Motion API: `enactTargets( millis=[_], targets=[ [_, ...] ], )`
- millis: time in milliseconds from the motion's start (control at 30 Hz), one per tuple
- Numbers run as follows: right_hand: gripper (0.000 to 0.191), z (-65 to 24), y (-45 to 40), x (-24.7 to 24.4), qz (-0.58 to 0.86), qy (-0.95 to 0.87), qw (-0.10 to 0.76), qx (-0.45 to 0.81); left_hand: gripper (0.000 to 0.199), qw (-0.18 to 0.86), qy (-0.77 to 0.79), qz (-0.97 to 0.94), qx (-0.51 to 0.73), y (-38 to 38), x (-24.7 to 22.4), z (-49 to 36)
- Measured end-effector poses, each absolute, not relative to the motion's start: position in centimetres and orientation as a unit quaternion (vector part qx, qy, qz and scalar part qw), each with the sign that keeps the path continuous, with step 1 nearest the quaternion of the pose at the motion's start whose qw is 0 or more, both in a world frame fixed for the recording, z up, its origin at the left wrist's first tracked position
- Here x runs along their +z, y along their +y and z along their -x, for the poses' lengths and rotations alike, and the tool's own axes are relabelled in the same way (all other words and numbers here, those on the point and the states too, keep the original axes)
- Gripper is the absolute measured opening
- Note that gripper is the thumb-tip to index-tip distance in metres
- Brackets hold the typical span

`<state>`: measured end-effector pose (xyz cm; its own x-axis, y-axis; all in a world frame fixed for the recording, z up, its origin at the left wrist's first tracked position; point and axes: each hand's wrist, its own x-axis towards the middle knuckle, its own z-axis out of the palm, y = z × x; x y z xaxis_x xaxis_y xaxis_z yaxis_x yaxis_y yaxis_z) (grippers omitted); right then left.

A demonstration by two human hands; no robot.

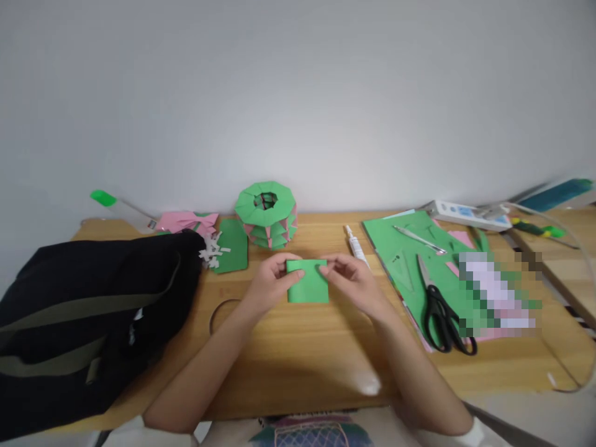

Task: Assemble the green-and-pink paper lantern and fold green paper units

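Observation:
Between my two hands, a small rectangle of green paper [308, 289] is held up above the wooden table. My left hand [270, 280] pinches its left edge, thumb on the front and fingers behind. At the upper right corner, my right hand [354, 282] grips it the same way, with the fingertips partly hidden. A white glue tube [356, 245] lies just beyond my right hand. Behind my left hand stands a round folded-paper form [266, 214] in green and pink, with a hole in its top.
Black-handled scissors [437, 313], a pen [419, 239] and a clear set square [401, 271] lie on green paper sheets [379, 226] at right. A power strip [470, 215] sits behind them. A black bag [93, 323] covers the table's left side, near paper scraps [213, 251].

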<state>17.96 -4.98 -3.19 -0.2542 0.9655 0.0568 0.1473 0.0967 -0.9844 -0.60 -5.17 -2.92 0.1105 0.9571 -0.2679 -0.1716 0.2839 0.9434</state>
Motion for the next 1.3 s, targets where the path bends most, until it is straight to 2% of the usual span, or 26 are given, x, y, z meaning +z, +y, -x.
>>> enactTargets(
  millis=[67,133,233,333,433,533,633,733,900,1067,1167,1300],
  targets=[
    [0.031,-18.6,-4.9,-0.4,0.417,-0.718,0.422,0.366,0.027,0.636,0.480,-0.403,0.451,-4.8,-0.7,0.7],
    [0.041,-19.0,-5.1,2.5,0.370,-0.808,0.396,0.232,0.027,0.651,0.456,-0.408,0.450,-4.5,1.6,0.7],
    [0.030,-18.9,-5.6,5.5,0.349,-0.829,0.419,0.127,0.027,0.681,0.408,-0.423,0.437,-4.5,4.0,0.7],
    [0.012,-18.2,-6.0,6.2,0.382,-0.772,0.466,0.204,0.033,0.629,0.390,-0.455,0.496,-5.0,4.7,0.5],
    [0.017,-17.6,-6.2,5.6,0.415,-0.698,0.447,0.375,0.039,0.579,0.380,-0.473,0.545,-6.2,4.5,0.4],
    [0.021,-17.9,-6.3,5.2,0.426,-0.684,0.396,0.440,0.033,0.566,0.403,-0.518,0.499,-7.9,4.7,0.1],
    [0.020,-19.1,-6.8,5.5,0.420,-0.709,0.351,0.444,0.023,0.491,0.457,-0.593,0.444,-9.5,5.3,-0.1],
    [0.013,-20.5,-7.5,5.8,0.402,-0.717,0.367,0.436,0.015,0.411,0.462,-0.702,0.354,-10.7,6.1,-0.4],
    [0.002,-21.9,-8.9,6.3,0.287,-0.746,0.392,0.456,0.022,0.356,0.374,-0.806,0.290,-12.2,6.7,-0.3],
    [0.005,-21.7,-9.6,8.3,0.277,-0.784,0.376,0.409,0.032,0.354,0.331,-0.821,0.303,-12.4,7.0,0.3],
    [0.006,-20.6,-9.4,9.1,0.316,-0.785,0.387,0.367,0.023,0.365,0.364,-0.778,0.358,-11.9,7.1,0.5],
    [0.010,-18.3,-8.6,8.2,0.404,-0.720,0.458,0.328,0.013,0.486,0.422,-0.608,0.465,-10.4,6.5,0.6]
  ],
)
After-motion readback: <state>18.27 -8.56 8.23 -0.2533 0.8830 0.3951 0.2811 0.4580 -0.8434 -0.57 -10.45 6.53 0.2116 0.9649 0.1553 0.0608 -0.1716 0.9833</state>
